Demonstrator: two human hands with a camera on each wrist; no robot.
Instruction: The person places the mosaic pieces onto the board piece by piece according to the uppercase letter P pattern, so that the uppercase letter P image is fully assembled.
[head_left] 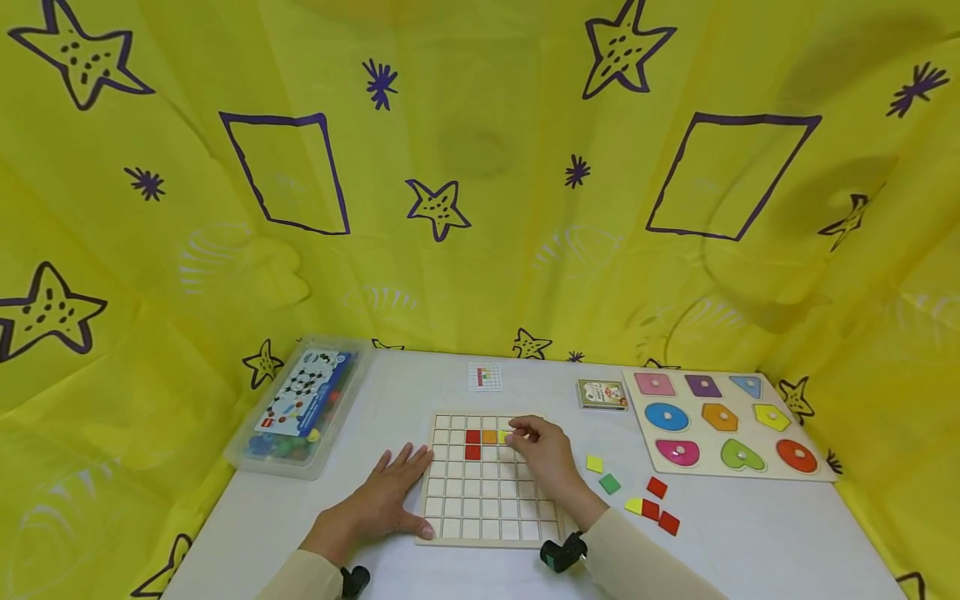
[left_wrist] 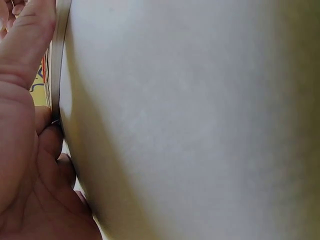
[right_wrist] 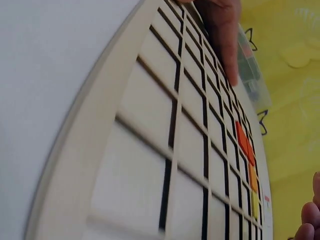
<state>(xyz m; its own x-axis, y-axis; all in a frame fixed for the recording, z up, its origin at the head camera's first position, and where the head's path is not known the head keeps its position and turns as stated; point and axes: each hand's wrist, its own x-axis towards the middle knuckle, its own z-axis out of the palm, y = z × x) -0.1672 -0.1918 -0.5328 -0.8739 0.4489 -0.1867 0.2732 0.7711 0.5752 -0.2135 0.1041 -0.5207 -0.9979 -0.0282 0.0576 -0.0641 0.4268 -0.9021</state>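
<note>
A wooden grid board (head_left: 472, 506) lies in front of me. In its upper rows sit two red tiles (head_left: 472, 452), an orange tile (head_left: 490, 437) and a yellow tile (head_left: 502, 437). My left hand (head_left: 386, 496) is spread along the board's left edge, its thumb on the lower left corner. Over the upper right squares is my right hand (head_left: 551, 458), thumb and fingertips beside the yellow tile. From the right wrist, the right fingers (right_wrist: 310, 225) appear loosely curled and apart from the yellow tile (right_wrist: 255, 205). The left wrist view shows the left palm (left_wrist: 30, 165) beside the board edge.
Several loose tiles, including a green one (head_left: 610, 483), lie right of the board. Behind it is a small pattern card (head_left: 484, 377). A card box (head_left: 602, 394) and a shape puzzle (head_left: 637, 408) are at the right, a clear plastic case (head_left: 255, 454) at the left.
</note>
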